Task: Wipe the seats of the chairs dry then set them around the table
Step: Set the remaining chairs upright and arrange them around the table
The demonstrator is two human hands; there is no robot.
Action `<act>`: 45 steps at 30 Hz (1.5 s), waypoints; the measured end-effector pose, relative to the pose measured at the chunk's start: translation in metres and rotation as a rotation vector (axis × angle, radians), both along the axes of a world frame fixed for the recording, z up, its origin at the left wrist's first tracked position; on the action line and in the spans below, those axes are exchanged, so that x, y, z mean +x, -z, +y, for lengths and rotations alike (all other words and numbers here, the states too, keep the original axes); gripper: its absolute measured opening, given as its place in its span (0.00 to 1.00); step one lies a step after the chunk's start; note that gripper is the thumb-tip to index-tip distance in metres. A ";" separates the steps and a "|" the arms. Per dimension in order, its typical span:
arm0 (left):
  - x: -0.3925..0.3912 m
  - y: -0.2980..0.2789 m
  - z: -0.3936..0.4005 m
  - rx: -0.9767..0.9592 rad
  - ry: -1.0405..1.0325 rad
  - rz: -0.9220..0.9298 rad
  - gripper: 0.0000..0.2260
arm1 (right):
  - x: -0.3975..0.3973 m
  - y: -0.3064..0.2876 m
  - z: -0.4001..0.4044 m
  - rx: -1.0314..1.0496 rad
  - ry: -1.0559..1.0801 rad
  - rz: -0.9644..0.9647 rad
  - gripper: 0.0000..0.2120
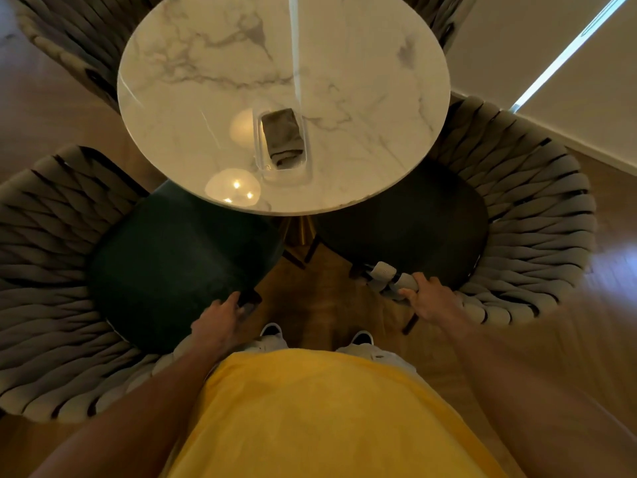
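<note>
A round white marble table (213, 63) fills the top middle of the head view. On it lies a folded grey cloth (283, 136) inside a clear tray (308, 150). A chair with a dark green seat (172, 257) and woven grey back (44, 270) stands at the left, tucked partly under the table. A second chair with a dark seat (413, 229) and woven grey back (537, 215) stands at the right. My left hand (220, 319) grips the front end of the left chair's arm. My right hand (427, 298) grips the front end of the right chair's woven arm.
Two more woven chairs stand behind the table, one at the top left (69, 46), one at the top right (444, 19). A gold table base (300, 229) shows between the two near seats. The floor is wood (603, 322); a white wall (551, 81) runs at the right.
</note>
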State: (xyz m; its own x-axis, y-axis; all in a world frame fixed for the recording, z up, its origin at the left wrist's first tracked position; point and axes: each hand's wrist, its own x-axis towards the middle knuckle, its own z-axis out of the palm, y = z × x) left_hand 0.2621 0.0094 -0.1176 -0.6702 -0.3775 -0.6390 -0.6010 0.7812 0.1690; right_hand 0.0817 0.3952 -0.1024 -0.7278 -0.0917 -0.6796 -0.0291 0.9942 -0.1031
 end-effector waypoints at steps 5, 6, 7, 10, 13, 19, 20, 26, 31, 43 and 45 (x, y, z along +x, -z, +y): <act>0.000 -0.003 0.003 -0.017 -0.015 -0.006 0.28 | 0.006 -0.002 0.000 0.026 -0.016 0.048 0.22; 0.000 -0.004 0.004 -0.025 -0.016 -0.005 0.28 | 0.007 -0.002 0.000 0.034 -0.018 0.055 0.21; 0.000 -0.005 0.005 -0.027 -0.018 -0.005 0.28 | 0.007 -0.002 0.000 0.039 -0.018 0.058 0.21; -0.001 -0.006 0.005 -0.007 -0.036 -0.014 0.28 | 0.005 -0.004 0.000 0.044 -0.006 0.046 0.20; -0.001 -0.006 0.004 -0.004 -0.027 0.001 0.26 | -0.002 -0.006 0.004 0.077 0.011 0.029 0.21; -0.001 -0.006 0.004 -0.001 -0.004 0.018 0.24 | -0.002 -0.008 0.010 0.165 0.021 0.047 0.23; 0.000 -0.005 0.005 -0.006 -0.005 0.029 0.23 | -0.001 -0.009 0.009 0.163 0.020 0.055 0.23; -0.004 -0.006 0.011 -0.014 -0.012 0.046 0.22 | 0.005 -0.009 0.010 0.138 0.008 0.080 0.23; -0.008 -0.004 0.015 0.013 -0.024 0.080 0.19 | 0.005 -0.005 0.011 0.107 0.034 0.056 0.23; -0.009 -0.005 0.014 0.012 -0.008 0.082 0.18 | 0.015 -0.005 0.003 0.111 0.045 0.048 0.22; -0.008 -0.006 0.015 0.013 -0.008 0.092 0.18 | 0.017 -0.004 0.002 0.110 0.057 0.049 0.23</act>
State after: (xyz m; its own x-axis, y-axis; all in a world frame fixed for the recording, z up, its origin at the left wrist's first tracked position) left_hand 0.2537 0.0242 -0.1115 -0.7229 -0.3754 -0.5801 -0.5891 0.7736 0.2335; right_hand 0.0984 0.3970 -0.0982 -0.7622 0.0234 -0.6470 0.0251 0.9997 0.0066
